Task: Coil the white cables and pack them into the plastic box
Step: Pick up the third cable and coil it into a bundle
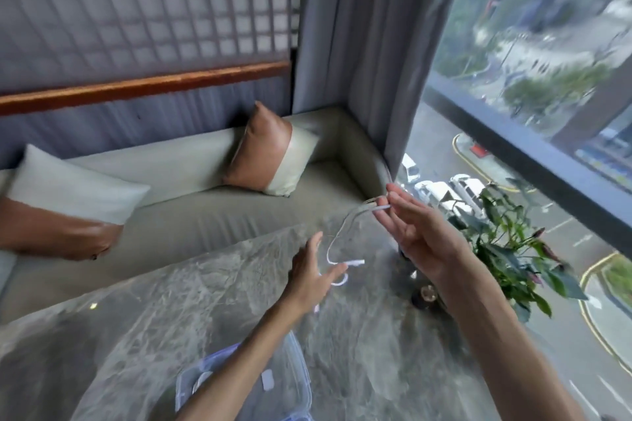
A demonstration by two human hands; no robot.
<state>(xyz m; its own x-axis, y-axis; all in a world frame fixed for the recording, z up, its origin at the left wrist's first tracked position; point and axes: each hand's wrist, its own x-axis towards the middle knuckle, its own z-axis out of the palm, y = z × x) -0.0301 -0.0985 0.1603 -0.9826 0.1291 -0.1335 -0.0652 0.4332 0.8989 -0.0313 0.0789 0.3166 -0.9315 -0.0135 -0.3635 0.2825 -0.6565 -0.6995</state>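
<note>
A thin white cable [337, 232] hangs in the air above the grey marble table [171, 325], stretched between my two hands. My right hand [415, 236] is raised at the right, and one cable end sits pinched at its fingertips. Lower down, my left hand [309, 275] has its index finger and thumb stretched out; the cable loops round its thumb, and a white connector [355, 262] sticks out to the right. How its hidden fingers lie is unclear. The clear plastic box [301, 369] with a bluish rim stands at the bottom, partly hidden by my left forearm.
A leafy potted plant [513, 249] stands at the table's right edge by the window. A small dark object [425, 297] sits close to it. Behind the table runs a green bench with two cushions [270, 154] and a grey curtain [359, 61].
</note>
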